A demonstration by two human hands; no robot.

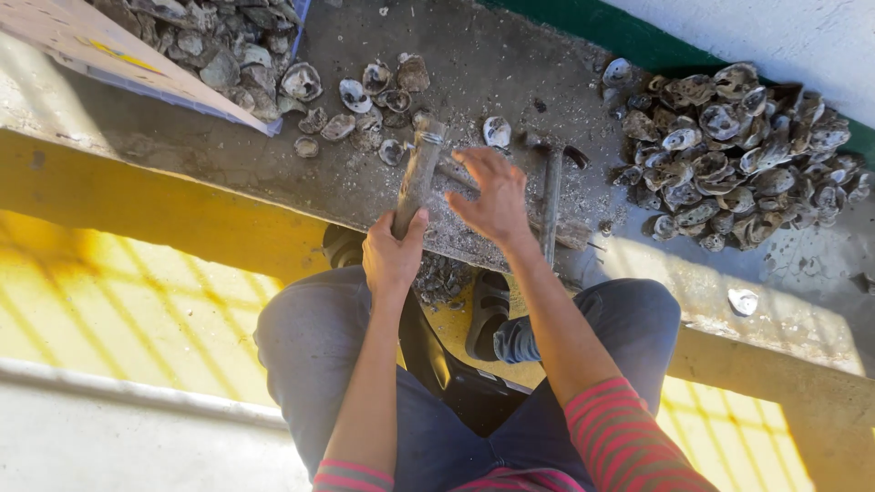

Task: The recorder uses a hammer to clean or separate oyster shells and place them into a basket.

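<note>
My left hand (392, 255) grips the handle of a wooden hammer-like tool (417, 171) whose head points away from me over the concrete ledge (510, 73). My right hand (492, 196) hovers with fingers spread just right of the tool, over a thin metal bar (550, 205) lying on the grit-covered ledge. Whether it touches a shell beneath the palm is hidden. A single oyster shell (497, 132) lies just beyond the fingers.
A large heap of oyster shells (738, 155) lies at the right. Scattered shells (365, 100) and a sack of shells (210, 46) sit at the upper left. Shell fragments (442, 278) lie by my feet. A lone shell (743, 301) rests on the ledge's near right.
</note>
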